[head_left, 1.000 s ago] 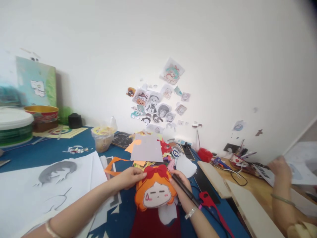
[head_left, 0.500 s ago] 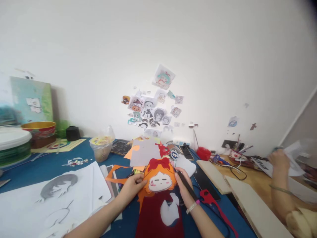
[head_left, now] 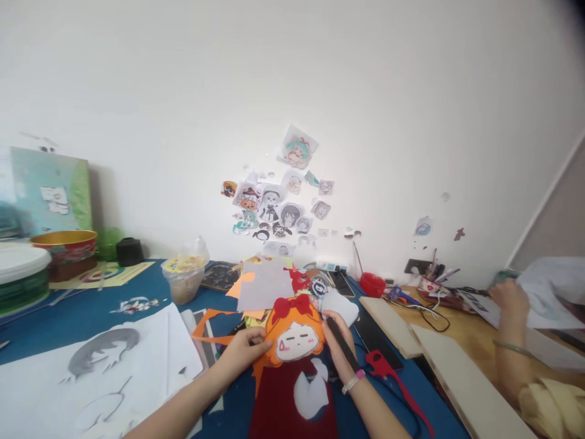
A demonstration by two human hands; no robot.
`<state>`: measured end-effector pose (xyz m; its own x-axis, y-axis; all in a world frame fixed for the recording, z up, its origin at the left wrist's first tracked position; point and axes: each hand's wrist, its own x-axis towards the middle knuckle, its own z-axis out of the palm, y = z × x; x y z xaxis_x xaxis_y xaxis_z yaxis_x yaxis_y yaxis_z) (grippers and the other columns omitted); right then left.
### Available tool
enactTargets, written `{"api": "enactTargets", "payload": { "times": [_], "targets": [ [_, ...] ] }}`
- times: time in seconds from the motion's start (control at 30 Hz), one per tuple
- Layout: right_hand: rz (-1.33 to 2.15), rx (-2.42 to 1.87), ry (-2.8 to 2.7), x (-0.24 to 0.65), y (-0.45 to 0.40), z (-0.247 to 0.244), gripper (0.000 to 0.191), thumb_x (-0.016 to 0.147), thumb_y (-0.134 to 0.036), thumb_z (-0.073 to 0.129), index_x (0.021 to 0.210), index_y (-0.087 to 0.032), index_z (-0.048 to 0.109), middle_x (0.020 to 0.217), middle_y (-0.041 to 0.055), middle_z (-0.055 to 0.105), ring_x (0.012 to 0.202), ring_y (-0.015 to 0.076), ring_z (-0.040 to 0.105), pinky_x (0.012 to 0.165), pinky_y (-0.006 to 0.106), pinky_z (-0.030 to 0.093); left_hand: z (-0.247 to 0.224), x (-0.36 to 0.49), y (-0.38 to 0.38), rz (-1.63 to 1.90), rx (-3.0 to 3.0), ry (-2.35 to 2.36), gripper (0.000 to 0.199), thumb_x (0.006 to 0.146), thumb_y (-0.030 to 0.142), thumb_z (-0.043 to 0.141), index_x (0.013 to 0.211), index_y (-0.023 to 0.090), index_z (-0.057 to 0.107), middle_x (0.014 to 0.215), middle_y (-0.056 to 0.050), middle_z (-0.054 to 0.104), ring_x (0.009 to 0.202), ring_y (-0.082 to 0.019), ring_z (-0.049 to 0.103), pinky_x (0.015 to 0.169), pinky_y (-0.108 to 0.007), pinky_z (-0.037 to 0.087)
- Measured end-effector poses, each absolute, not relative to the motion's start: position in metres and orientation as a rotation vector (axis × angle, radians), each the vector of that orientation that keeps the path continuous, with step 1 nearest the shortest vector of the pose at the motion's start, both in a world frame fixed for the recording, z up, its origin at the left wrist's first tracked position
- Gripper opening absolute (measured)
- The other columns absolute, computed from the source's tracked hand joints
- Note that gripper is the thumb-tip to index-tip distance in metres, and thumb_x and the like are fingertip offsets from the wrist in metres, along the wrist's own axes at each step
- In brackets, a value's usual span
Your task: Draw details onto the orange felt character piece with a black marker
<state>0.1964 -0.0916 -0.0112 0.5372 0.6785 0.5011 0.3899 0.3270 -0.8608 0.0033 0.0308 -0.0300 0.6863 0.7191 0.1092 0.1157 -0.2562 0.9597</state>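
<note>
A felt doll face (head_left: 298, 342) with orange hair, a red bow (head_left: 292, 308) and a white face with closed eyes is held upright in front of me. My left hand (head_left: 249, 349) pinches its left edge between thumb and fingers. At the right edge, my right hand (head_left: 339, 350) grips the face with its fingertips. A black stick-shaped tool (head_left: 342, 342) with a pink end also lies in that hand, along the palm; its exact kind is unclear. Below the face lies a dark red felt sheet (head_left: 278, 402), with a cut white piece (head_left: 311, 390) on it.
Orange felt scraps (head_left: 210, 329) lie left of my hands, red felt scraps (head_left: 397, 384) at right. A drawing sheet (head_left: 150, 366), a lidded plastic cup (head_left: 183, 280) and light boards (head_left: 461, 378) surround the work. At far right, a co-worker's hand (head_left: 512, 305) is near white paper.
My view has shifted slightly, so most things appear a little lower and further left. Both hands keep their hold on the felt face. The co-worker's white paper has changed position.
</note>
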Motion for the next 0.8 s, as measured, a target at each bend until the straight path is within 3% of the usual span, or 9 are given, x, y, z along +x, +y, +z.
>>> {"api": "enactTargets", "payload": {
  "times": [0.07,0.23,0.4,0.57,0.67,0.8],
  "targets": [
    [0.277,-1.276,-1.057,0.198,-0.094,-0.010,0.017,0.069,-0.027,0.056,0.085,-0.028,0.061,0.085,0.0067,0.065,0.074,0.0277,0.061,0.049,0.034,0.046,-0.026,0.003,0.028,0.593,1.756,0.627,0.044,0.058,0.058,0.060,0.057,0.016,0.048,0.047,0.009,0.030,0.041,-0.005,0.025,0.039,-0.020,0.017],
    [0.391,-1.240,-1.137,0.202,-0.106,-0.003,0.008,0.070,-0.025,0.056,0.074,-0.030,0.061,0.066,0.0044,0.063,0.057,0.0221,0.059,0.042,0.030,0.039,-0.010,-0.002,0.020,0.459,1.586,0.540,0.047,0.068,0.059,0.051,0.088,0.017,0.056,0.045,0.010,0.036,0.034,-0.003,0.019,0.035,-0.019,0.012],
    [0.490,-1.190,-1.172,0.206,-0.110,-0.004,0.010,0.078,-0.033,0.050,0.079,-0.026,0.057,0.054,-0.0003,0.055,0.045,0.0141,0.049,0.042,0.026,0.036,0.013,-0.024,0.028,0.228,1.628,0.449,0.034,0.066,0.049,0.059,0.068,0.015,0.057,0.044,0.009,0.035,0.035,-0.003,0.020,0.036,-0.020,0.011],
    [0.537,-1.067,-1.094,0.213,-0.105,-0.011,0.022,0.084,-0.038,0.044,0.082,-0.019,0.056,0.055,-0.0021,0.052,0.048,0.0105,0.046,0.049,0.024,0.037,0.018,-0.030,0.033,0.124,2.254,0.489,0.022,0.069,0.036,0.053,0.058,0.017,0.056,0.054,0.003,0.043,0.044,-0.007,0.032,0.042,-0.021,0.022],
    [0.622,-1.168,-1.137,0.210,-0.103,-0.015,0.024,0.081,-0.036,0.048,0.074,-0.015,0.058,0.051,-0.0030,0.048,0.046,0.0089,0.045,0.045,0.021,0.033,0.007,-0.021,0.031,0.223,2.430,0.586,0.016,0.069,0.032,0.051,0.065,0.018,0.058,0.056,0.002,0.048,0.049,-0.010,0.040,0.044,-0.021,0.025],
    [0.835,-1.298,-1.166,0.194,-0.099,-0.021,0.008,0.071,-0.025,0.053,0.070,-0.018,0.049,0.044,-0.0078,0.044,0.037,0.0079,0.044,0.037,0.018,0.026,-0.004,-0.012,0.026,0.287,2.581,0.610,0.017,0.072,0.031,0.048,0.078,0.021,0.061,0.066,0.000,0.056,0.060,-0.014,0.051,0.050,-0.021,0.030]
  ]
}}
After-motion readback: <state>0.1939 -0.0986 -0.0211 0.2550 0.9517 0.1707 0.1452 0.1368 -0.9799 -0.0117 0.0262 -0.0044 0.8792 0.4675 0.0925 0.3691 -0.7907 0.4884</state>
